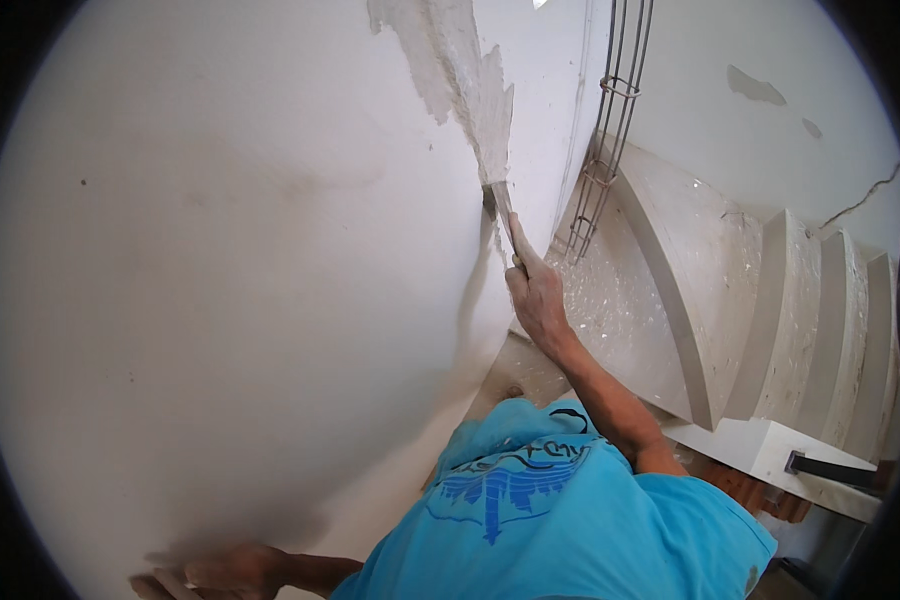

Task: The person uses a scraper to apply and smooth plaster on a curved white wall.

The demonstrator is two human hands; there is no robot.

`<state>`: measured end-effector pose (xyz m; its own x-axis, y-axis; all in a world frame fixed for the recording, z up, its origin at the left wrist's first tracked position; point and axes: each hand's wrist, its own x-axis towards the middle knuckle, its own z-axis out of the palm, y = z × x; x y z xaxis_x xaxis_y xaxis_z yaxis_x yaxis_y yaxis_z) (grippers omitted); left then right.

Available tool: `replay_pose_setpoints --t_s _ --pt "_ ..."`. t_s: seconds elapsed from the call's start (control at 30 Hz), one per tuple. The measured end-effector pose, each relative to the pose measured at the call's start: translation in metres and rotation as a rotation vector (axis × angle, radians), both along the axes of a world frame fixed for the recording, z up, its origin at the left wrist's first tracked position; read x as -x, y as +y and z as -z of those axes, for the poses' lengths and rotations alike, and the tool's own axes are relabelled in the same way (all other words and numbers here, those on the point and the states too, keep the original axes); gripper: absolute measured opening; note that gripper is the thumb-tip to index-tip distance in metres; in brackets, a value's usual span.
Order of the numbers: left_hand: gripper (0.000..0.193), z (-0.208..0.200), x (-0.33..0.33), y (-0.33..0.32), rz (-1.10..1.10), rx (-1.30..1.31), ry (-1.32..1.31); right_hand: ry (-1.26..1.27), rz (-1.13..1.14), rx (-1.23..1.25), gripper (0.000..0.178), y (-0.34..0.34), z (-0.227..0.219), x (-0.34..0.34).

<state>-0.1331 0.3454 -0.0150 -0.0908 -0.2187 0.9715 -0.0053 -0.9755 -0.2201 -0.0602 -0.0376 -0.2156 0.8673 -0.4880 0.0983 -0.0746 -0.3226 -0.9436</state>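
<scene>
Far left: broad white wall (220,280), smooth, faintly stained, filling most of the view.

Down at the lower edge, left hand (225,572) spread open and flat against that wall, fingers (155,583) pointing left, clamped on nothing.

Moving right along the bottom: bright blue T-shirt (570,520) with a darker blue print on the chest, seen from above.

Up the middle: right forearm stretched up and away from the shirt, right hand (537,300) closed around the handle of a scraper (502,215). Blade pressed flat to the wall, right at the lower tip of a ragged strip of rough, bare plaster (465,70). Strip running from the top edge down to the blade, paint edges flaky on both sides.

Hands well apart: one low against the wall, one high on the tool.

Just right of the scraper: cage of thin steel rebar (610,130) standing upright beside the wall, foot resting on the stairs.

Further right: pale stone staircase (730,290), speckled treads curving off toward the right rim, dust and flakes scattered on the nearest steps.

Above the stairs: second white wall (730,40) with small peeled patches (755,88) and a dark crack (865,200) near the rim.

Lower right: dark metal bar (835,470) poking out under a white ledge.
</scene>
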Motion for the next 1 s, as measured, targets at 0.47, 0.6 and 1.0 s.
replay_pose_setpoints --t_s 0.47,0.6,1.0 --pt "0.028 -0.004 -0.012 -0.025 0.376 -0.048 0.083 -0.006 0.123 0.006 0.085 0.024 0.007 -0.021" --pt "0.028 -0.009 -0.013 -0.026 0.39 -0.078 0.085 -0.046 0.123 0.079 0.085 0.024 0.013 -0.019" --pt "0.026 -0.011 -0.014 -0.026 0.394 -0.104 0.057 -0.021 0.097 0.019 0.084 0.004 -0.012 -0.031"
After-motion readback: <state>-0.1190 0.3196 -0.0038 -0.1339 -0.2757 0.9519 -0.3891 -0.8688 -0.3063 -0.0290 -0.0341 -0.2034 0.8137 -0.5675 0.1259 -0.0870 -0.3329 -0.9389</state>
